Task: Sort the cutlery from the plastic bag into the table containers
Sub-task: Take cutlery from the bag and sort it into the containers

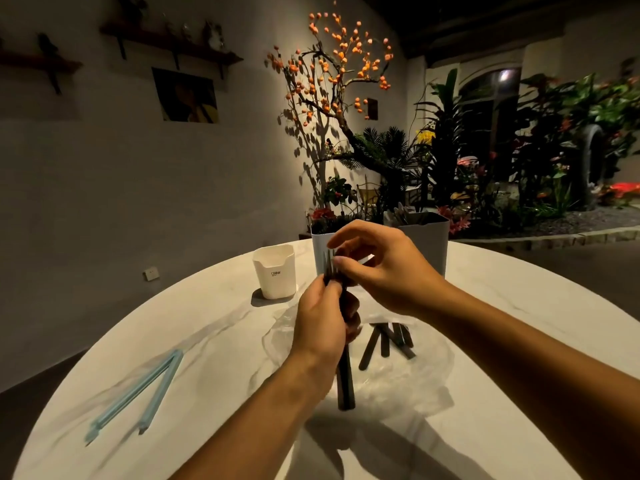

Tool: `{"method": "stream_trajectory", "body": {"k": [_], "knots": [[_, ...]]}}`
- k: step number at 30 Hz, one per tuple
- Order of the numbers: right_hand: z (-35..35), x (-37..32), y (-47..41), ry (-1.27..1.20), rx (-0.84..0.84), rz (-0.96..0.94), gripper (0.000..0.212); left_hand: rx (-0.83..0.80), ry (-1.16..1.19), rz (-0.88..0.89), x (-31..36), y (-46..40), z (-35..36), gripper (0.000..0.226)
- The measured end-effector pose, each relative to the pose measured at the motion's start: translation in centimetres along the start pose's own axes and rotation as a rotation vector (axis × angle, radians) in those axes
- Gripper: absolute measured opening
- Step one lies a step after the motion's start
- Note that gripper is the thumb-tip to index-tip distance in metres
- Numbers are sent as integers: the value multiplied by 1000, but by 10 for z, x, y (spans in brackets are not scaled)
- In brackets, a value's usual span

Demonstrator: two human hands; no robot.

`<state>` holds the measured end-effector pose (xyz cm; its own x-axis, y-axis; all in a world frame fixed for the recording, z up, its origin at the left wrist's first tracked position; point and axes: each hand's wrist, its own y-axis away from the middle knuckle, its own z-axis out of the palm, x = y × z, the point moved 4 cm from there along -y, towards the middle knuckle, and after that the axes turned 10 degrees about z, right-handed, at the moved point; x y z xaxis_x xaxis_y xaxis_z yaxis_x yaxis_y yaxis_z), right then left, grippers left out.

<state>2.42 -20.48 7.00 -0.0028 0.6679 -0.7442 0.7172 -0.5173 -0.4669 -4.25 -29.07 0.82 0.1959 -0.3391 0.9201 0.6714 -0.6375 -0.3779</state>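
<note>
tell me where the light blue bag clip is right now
In the head view, the light blue plastic bag clip lies open in a V on the white round table, near its left edge, left of the left hand.

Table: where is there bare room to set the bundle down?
Bare tabletop lies between the blue clip, the white cup and the plastic bag. The far right edge is also bare. Crowded: the bag with loose dark cutlery, and around both hands.
</note>
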Motion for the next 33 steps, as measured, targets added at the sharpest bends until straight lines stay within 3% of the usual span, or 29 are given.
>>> {"method": "stream_trajectory", "body": {"k": [6,10,14,16,20,25,33], "knots": [[-19,-14,-24,26,-103,4,29,-54,29,32,19,-26,3,28],[-27,-17,-41,-6,-85,-8,26,-90,67,8,24,-44,8,28],[-32,-17,-57,17,-94,-3,28,-91,-40,26,27,-63,5,37],[-42,-16,-70,82,-19,-6,34,-66,-153,64,26,-79,0,41],[-74,-10,-92,190,334,-29,32,-58,-612,260,21,-110,-17,33],[-78,4,-113,330,537,-167,36,-260,-1123,239,-3,-146,-16,63],[-77,29,-169,268,743,-345,29,-391,-1395,167,-38,-204,-15,83]]}}
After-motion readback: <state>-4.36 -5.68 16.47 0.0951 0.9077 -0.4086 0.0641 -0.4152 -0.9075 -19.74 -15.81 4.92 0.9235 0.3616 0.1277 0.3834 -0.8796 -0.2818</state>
